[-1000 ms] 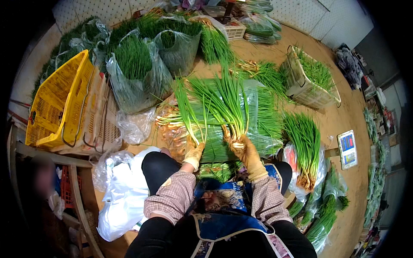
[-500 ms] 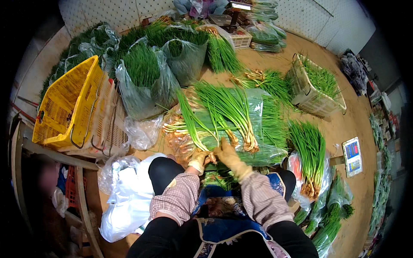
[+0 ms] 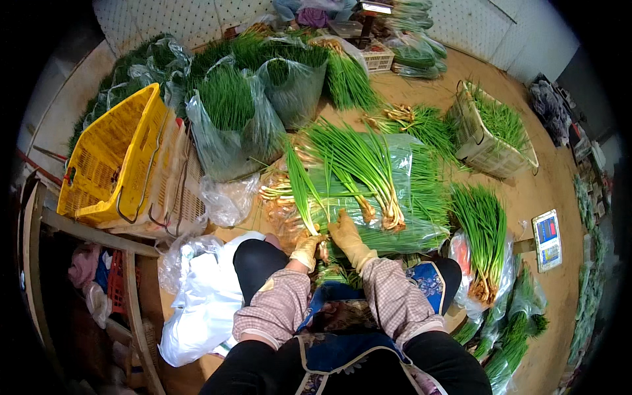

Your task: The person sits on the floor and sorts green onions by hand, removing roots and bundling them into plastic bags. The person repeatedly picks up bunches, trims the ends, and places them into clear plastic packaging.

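On the plastic sheet (image 3: 401, 157), scallions (image 3: 374, 172) now free of right hand (image 3: 349, 238)

We saw a pale wall (image 3: 217, 20) with a regular dotted pattern across the far side, and plainer pale panels (image 3: 543, 49) toward the upper right. A brown floor (image 3: 533, 187) spread beneath, warm in colour and brightly lit around its middle. At lower left we made out a wooden frame (image 3: 135, 306) of rails and posts, with deep shadow behind it.

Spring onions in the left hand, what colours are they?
The spring onions have green leaves paling to whitish stalks; head view shows them best.
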Demonstrator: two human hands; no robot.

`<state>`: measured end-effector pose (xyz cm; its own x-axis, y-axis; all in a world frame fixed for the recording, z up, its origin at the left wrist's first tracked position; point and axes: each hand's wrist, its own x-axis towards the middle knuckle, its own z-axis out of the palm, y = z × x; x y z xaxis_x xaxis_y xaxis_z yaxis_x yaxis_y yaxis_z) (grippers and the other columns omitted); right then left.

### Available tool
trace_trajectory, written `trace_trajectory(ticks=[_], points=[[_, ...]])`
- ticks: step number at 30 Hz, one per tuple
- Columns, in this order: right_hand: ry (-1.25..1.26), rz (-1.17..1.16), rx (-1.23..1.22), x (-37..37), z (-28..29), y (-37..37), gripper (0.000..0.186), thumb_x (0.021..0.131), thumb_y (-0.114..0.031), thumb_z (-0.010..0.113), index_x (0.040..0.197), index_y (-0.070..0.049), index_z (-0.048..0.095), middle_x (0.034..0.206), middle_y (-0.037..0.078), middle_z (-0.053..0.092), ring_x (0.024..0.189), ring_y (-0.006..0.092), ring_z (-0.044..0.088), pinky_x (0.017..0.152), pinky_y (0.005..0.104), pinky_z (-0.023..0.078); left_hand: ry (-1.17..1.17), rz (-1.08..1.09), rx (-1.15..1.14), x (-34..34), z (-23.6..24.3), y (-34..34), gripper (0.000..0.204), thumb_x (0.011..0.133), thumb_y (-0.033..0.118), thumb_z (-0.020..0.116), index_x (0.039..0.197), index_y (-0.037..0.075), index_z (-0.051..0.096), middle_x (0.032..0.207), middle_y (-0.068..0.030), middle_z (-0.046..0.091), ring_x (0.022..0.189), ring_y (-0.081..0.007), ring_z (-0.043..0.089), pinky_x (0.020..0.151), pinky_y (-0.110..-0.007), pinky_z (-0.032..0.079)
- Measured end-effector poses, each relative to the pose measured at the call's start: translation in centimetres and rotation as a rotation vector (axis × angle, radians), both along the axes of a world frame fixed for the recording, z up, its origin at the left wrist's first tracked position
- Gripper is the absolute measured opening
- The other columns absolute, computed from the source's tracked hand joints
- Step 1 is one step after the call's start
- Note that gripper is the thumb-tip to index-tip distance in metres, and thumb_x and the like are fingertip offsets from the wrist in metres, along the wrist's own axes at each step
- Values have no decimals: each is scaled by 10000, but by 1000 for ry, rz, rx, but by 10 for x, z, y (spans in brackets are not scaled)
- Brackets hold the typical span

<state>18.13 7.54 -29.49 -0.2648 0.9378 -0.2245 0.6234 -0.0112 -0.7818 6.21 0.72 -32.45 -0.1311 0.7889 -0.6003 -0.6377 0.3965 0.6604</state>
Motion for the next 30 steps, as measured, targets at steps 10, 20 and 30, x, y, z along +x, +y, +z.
trace_trajectory(ticks=[10, 20, 30], points=[[-276, 579, 187, -24, 63, -42, 303, 862, -224, 495, 1068, -7, 541, 975, 214, 595, 895, 398, 570, 780, 448, 467, -314, 270, 54, -10, 58, -4, 206, 831, 106, 629, 1022, 59, 571, 906, -90, 638, 799, -231, 625, 677, -367, 539], [721, 23, -175, 46, 106, -40, 560, 884, -267, 583, 1318, 18, 374, 1156, 159, 539, 1015, 193, 533, 881, 289, 440, 84, 72, 471, 5, 142, -32, 320, 914, 72, 483, 1221, 1, 429, 770, -120, 632, 559, -197, 630, 487, -234, 513], [888, -271, -712, 65, 46, -78, 376, 899, -161, 553, 1202, 49, 481, 1168, 158, 579, 1001, 239, 586, 884, 317, 460, 295, -825, 274, 47, 93, -60, 369, 913, 163, 523, 1227, 26, 389, 817, -68, 584, 630, -113, 571, 523, -220, 459]])
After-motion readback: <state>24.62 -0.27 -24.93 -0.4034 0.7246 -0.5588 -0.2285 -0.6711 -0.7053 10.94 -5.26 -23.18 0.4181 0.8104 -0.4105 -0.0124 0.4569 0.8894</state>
